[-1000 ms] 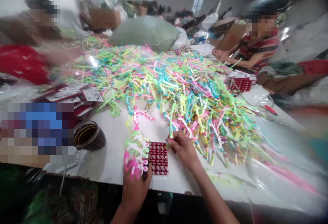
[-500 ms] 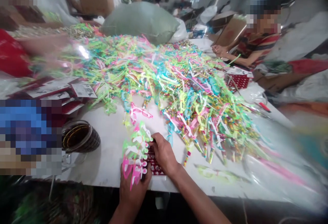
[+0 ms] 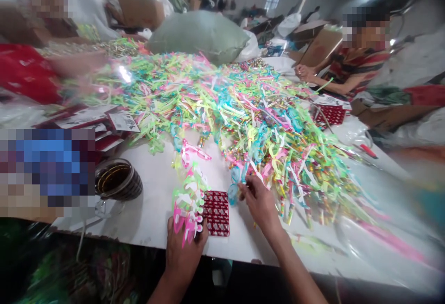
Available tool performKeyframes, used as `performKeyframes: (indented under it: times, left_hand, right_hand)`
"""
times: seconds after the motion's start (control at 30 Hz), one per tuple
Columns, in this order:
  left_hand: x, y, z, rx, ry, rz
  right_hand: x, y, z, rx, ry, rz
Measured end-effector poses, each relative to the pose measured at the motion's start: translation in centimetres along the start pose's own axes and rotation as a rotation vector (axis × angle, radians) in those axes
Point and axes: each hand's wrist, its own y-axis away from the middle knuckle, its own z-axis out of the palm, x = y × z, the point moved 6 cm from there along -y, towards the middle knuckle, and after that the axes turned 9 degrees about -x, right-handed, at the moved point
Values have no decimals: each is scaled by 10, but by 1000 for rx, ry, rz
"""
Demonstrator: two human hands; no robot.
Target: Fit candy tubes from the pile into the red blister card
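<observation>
My left hand (image 3: 184, 246) rests at the near table edge, closed on a fanned stack of pink, green and white plastic toy glasses (image 3: 187, 197). Just to its right lies a red patterned card (image 3: 216, 213), flat on the white table (image 3: 153, 211). My right hand (image 3: 259, 199) is at the near edge of a big heap of neon plastic toys (image 3: 243, 114), fingers pinched on a blue piece (image 3: 234, 188) from the heap.
A dark round bowl (image 3: 118, 184) stands left of my hands. Red card packs (image 3: 86, 123) lie at the left. A person in a striped top (image 3: 351, 67) sits at the far right with a red tray (image 3: 330, 113). A green sack (image 3: 201, 35) lies behind.
My right hand has left the red card beside the stack and gone right to the heap, where it now pinches a blue piece. My left hand has kept hold of the stack.
</observation>
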Motion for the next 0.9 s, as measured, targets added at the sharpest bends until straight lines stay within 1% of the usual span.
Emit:
performKeyframes:
  times: [0.07,0.1,0.13,0.17,0.23,0.3,0.37,0.43,0.47,0.53,0.6,0.63,0.67,0.7,0.77,0.8,0.83,0.87,0.9]
  left_hand:
    - [-1,1,1,9,-25,-13]
    - [-2,2,1,12,-35,-19]
    - [-2,2,1,13,-39,-23]
    - [-2,2,2,10,-39,-22]
    - [-1,2,2,5,-37,-10]
    - [-1,2,2,6,-45,-1]
    - [-1,2,3,7,-68,15]
    - [-1,3,5,-12,-105,48]
    - [-1,4,6,-28,-126,75]
    - [-2,6,10,-66,-149,127]
    - [-4,8,12,-77,-138,134]
    - [-6,9,12,-72,-125,127]
    - [-6,9,12,-67,-112,118]
    - [-7,10,11,-61,-102,109]
    - [-6,10,11,-47,-96,91]
    - [-6,9,10,-36,-94,72]
    - [-6,9,10,-24,-90,44]
    - [-6,8,9,-16,-77,18]
    - [-7,8,9,-9,-59,0]
  right_hand:
    - [-9,3,31,-151,-391,-25]
    - [-13,5,44,-202,-507,-33]
    - [-17,6,53,-220,-555,-41]
    - [-19,7,58,-210,-543,-47]
    - [-23,9,62,-161,-396,-68]
    - [-27,11,60,-111,-167,-109]
    - [-36,13,63,-99,66,-179]
    - [-45,16,71,-97,249,-235]
    - [-48,17,75,-95,298,-244]
    - [-51,18,77,-106,279,-242]
    - [-48,19,66,-109,174,-236]
    - [-42,19,54,-78,143,-217]
    - [-34,20,37,-15,154,-178]
    - [-23,22,16,78,214,-111]
    - [0,26,-27,264,455,64]
    - [11,27,-44,294,591,143]
    - [19,26,-55,268,689,187]
    - [25,24,-63,233,755,207]
    - [28,22,-66,201,774,201]
